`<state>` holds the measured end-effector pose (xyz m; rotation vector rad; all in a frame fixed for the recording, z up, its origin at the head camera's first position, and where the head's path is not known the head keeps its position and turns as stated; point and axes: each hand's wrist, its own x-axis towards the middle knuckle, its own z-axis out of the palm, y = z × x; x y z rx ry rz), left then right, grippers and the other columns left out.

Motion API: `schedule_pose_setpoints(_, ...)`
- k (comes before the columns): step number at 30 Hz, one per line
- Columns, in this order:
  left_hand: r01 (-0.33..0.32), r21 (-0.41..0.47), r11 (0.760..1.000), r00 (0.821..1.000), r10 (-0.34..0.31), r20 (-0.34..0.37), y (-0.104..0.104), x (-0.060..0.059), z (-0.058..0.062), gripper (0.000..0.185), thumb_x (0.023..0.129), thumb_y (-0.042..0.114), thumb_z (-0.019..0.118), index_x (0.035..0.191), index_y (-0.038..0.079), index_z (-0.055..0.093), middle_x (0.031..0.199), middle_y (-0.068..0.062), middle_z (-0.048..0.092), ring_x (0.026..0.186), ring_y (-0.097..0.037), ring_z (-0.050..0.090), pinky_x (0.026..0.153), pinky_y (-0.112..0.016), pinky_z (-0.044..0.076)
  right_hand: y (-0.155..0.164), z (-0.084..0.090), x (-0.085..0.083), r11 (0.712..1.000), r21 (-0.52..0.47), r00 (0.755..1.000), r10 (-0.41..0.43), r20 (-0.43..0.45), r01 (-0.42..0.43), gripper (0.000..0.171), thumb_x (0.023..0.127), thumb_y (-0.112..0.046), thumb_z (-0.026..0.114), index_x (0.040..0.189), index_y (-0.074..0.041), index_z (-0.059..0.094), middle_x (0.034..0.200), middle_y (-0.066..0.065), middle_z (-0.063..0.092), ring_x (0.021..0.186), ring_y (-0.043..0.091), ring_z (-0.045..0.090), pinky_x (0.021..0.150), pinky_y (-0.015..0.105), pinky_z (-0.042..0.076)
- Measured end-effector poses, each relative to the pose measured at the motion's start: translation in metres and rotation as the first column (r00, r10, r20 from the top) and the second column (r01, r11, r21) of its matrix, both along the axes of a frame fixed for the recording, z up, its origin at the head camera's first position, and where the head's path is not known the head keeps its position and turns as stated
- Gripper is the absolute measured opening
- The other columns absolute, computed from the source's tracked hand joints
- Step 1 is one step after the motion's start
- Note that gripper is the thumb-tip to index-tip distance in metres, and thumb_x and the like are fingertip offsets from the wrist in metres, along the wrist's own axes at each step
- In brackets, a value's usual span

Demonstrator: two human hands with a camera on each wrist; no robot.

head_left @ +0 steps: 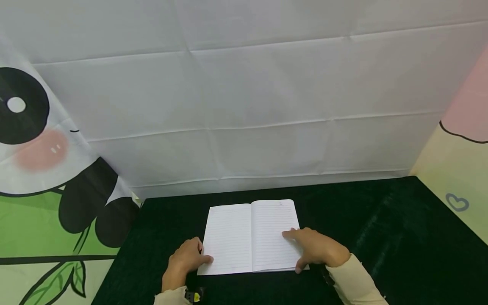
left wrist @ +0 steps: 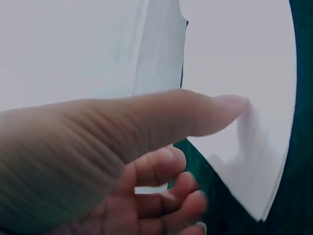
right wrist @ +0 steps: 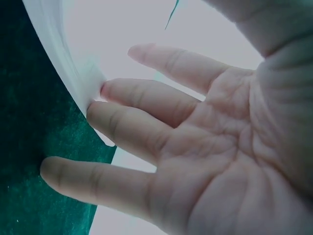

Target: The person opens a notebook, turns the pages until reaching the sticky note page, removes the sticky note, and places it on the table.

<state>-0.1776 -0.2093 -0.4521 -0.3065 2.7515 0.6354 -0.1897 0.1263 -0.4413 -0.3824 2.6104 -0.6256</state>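
An open notebook (head_left: 232, 237) with ruled white pages lies flat before me, its centre fold running away from me. On the left page's outer edge rests the thumb of my left hand (head_left: 185, 257). In the left wrist view that thumb is straight on the white paper (left wrist: 264, 122), and the other fingers (left wrist: 161, 169) are loosely bent beside the edge. My right hand (head_left: 318, 245) lies over the right page's outer edge, thumb near the lower corner. Its fingers (right wrist: 142, 95) are straight and spread in the right wrist view, some against the paper.
A dark green cloth (head_left: 354, 212) covers the table under the notebook. Behind it hangs a creased white sheet (head_left: 259, 93). Printed cartoon panels stand at the left (head_left: 38, 169) and right (head_left: 457, 178). A dark band with a yellow patch (head_left: 196, 296) is on my left wrist.
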Motion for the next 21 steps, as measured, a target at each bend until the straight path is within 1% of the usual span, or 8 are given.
schedule_pose_setpoints(2,0.044,-0.008,0.999,0.997,-0.044,-0.059,0.004,-0.001,-0.001,0.028,0.08,0.016,0.083,0.091,0.01,0.059,0.096,-0.011,0.056,0.084,-0.025,0.053,0.071,-0.039,0.046,-0.001,-0.001,0.0,1.0,-0.003,1.0,-0.004,-0.009,0.004,0.088,0.06,-0.008,0.095,0.14,-0.014,0.058,0.149,0.016,0.054,0.117,0.03,0.057,0.106,0.06,0.045)
schedule_pose_setpoints(4,0.113,-0.021,0.993,0.986,-0.115,-0.12,0.01,-0.002,-0.002,0.024,0.078,0.007,0.082,0.09,0.015,0.063,0.116,-0.014,0.059,0.1,-0.031,0.056,0.083,-0.05,0.051,-0.002,-0.001,-0.001,1.0,-0.003,1.0,-0.008,-0.014,0.008,0.088,0.06,-0.007,0.095,0.139,-0.013,0.058,0.147,0.017,0.055,0.114,0.029,0.057,0.105,0.06,0.046)
schedule_pose_setpoints(6,0.203,-0.025,0.979,0.967,-0.204,-0.156,0.018,-0.002,-0.003,0.027,0.078,-0.001,0.078,0.088,0.021,0.066,0.14,-0.015,0.055,0.121,-0.038,0.053,0.099,-0.062,0.047,-0.003,-0.002,-0.001,1.0,-0.006,1.0,-0.007,-0.009,0.007,0.09,0.058,-0.007,0.096,0.139,-0.014,0.058,0.148,0.017,0.055,0.114,0.029,0.057,0.105,0.06,0.046)
schedule_pose_setpoints(8,0.295,0.0,0.956,0.943,-0.291,-0.161,0.029,-0.002,-0.005,0.031,0.08,-0.006,0.072,0.086,0.024,0.066,0.156,-0.014,0.046,0.139,-0.043,0.045,0.109,-0.068,0.038,-0.003,-0.003,0.0,1.0,-0.015,1.0,-0.017,0.003,0.017,0.093,0.056,-0.007,0.097,0.14,-0.015,0.057,0.147,0.018,0.055,0.112,0.029,0.057,0.104,0.06,0.046)
schedule_pose_setpoints(11,0.404,0.07,0.912,0.909,-0.393,-0.137,0.048,-0.001,-0.006,0.022,0.088,0.004,0.069,0.087,0.025,0.062,0.16,-0.012,0.042,0.147,-0.042,0.039,0.114,-0.067,0.034,-0.004,-0.003,0.001,0.999,-0.031,0.999,-0.03,0.013,0.03,0.097,0.054,-0.005,0.097,0.141,-0.015,0.056,0.145,0.02,0.055,0.108,0.029,0.056,0.101,0.06,0.048)
schedule_pose_setpoints(14,0.47,0.116,0.875,0.88,-0.456,-0.131,0.067,0.002,-0.006,0.013,0.093,0.024,0.071,0.085,0.026,0.06,0.159,-0.01,0.045,0.149,-0.04,0.038,0.115,-0.067,0.032,-0.004,-0.002,0.001,0.999,-0.02,0.999,-0.037,0.001,0.037,0.095,0.056,-0.004,0.096,0.141,-0.016,0.056,0.142,0.019,0.056,0.105,0.029,0.056,0.097,0.059,0.05)
schedule_pose_setpoints(17,0.497,0.108,0.861,0.866,-0.483,-0.133,0.083,0.006,-0.005,0.021,0.089,0.037,0.075,0.08,0.027,0.059,0.158,-0.009,0.046,0.15,-0.038,0.037,0.115,-0.07,0.029,-0.004,-0.001,0.001,1.0,-0.002,1.0,-0.031,-0.005,0.031,0.089,0.059,-0.005,0.095,0.139,-0.016,0.058,0.141,0.018,0.058,0.106,0.029,0.057,0.098,0.06,0.05)
schedule_pose_setpoints(21,0.495,0.081,0.865,0.867,-0.484,-0.121,0.097,0.01,-0.004,0.028,0.085,0.04,0.079,0.077,0.026,0.057,0.159,-0.012,0.045,0.151,-0.039,0.035,0.112,-0.074,0.028,-0.001,0.001,-0.001,1.0,-0.008,1.0,-0.005,-0.011,0.004,0.067,0.066,-0.009,0.093,0.127,-0.015,0.065,0.134,0.016,0.063,0.106,0.027,0.06,0.1,0.06,0.05)
